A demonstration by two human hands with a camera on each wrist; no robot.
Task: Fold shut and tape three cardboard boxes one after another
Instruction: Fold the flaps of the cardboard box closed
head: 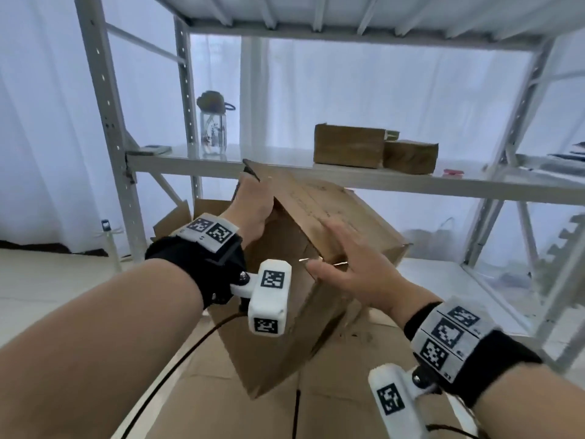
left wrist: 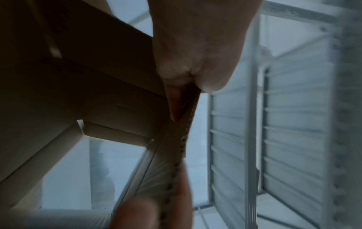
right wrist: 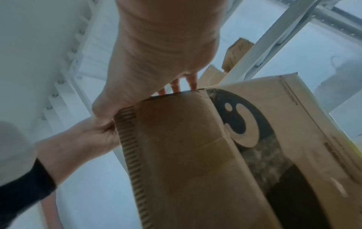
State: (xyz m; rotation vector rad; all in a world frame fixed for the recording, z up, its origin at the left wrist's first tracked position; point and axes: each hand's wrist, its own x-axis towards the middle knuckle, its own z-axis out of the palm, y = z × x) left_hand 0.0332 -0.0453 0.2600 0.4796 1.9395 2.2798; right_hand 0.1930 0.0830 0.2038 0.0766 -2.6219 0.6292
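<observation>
Both forearms bare. Black fabric wrist straps (head: 202,274) on each, topped with white plates carrying black square fiducial markers. White blocky camera housing (head: 269,296) bracketed at each wrist, marker-printed, silver screw at the joint; thin black cables (head: 177,365) trailing near.

Plain brown cardboard on the tilted box (head: 285,312), with faint dark printed lines on its upper flap and, in the right wrist view, a black rounded emblem with white shapes beside a mottled grey-black patch (right wrist: 243,122). Same brown on the two small boxes (head: 348,145) on the pale grey-white metal shelf (head: 221,160), next to a clear bottle (head: 213,133) with a brownish-grey cap and small dark printed marks. Black wrist straps (head: 196,267) carrying white blocks and tags printed with black-and-white square codes, black cables over brown flattened cardboard (head: 221,400) on the floor, white curtains behind.
</observation>
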